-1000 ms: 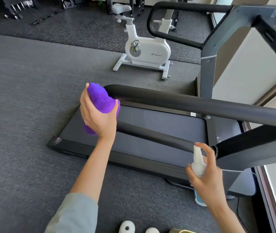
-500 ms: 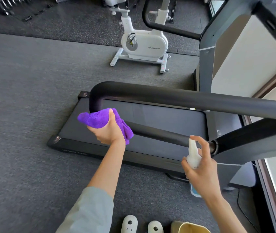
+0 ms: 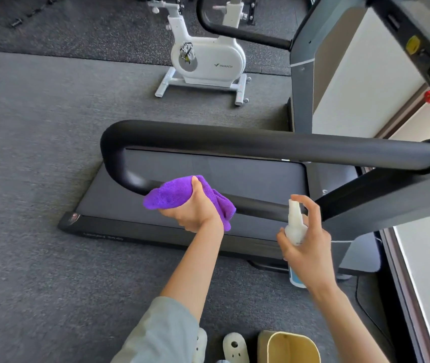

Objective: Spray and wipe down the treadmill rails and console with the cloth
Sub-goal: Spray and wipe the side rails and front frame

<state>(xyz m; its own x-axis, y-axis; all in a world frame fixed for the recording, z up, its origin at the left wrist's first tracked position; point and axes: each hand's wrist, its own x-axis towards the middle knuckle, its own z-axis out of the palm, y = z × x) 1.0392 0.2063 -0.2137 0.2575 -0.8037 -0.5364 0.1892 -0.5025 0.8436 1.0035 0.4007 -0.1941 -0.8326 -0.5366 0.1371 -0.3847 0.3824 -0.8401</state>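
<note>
Cloth [image 3: 182, 193] first: we see it bunched purple in the left hand [image 3: 195, 210], whose fingers and thumb curl round it and press it against the lower run of the black rail [image 3: 255, 205], just past the rail's bend. The right hand [image 3: 305, 242] grips a white spray bottle [image 3: 295, 224] upright, forefinger raised over the nozzle, which sits just beside the same lower rail (whether it touches, we cannot tell). The bottle's lower end shows a blue band below the palm; how much liquid it holds we cannot see. The upper rail runs across above both hands, over the treadmill's dark deck [image 3: 247, 176]. The console [image 3: 418, 48] sits at upper right. Behind stands a white bike [image 3: 208, 61]. At the bottom edge we see a yellowish bin [image 3: 291, 347], its visible inside bare, next to white shoes [image 3: 234, 347].
</note>
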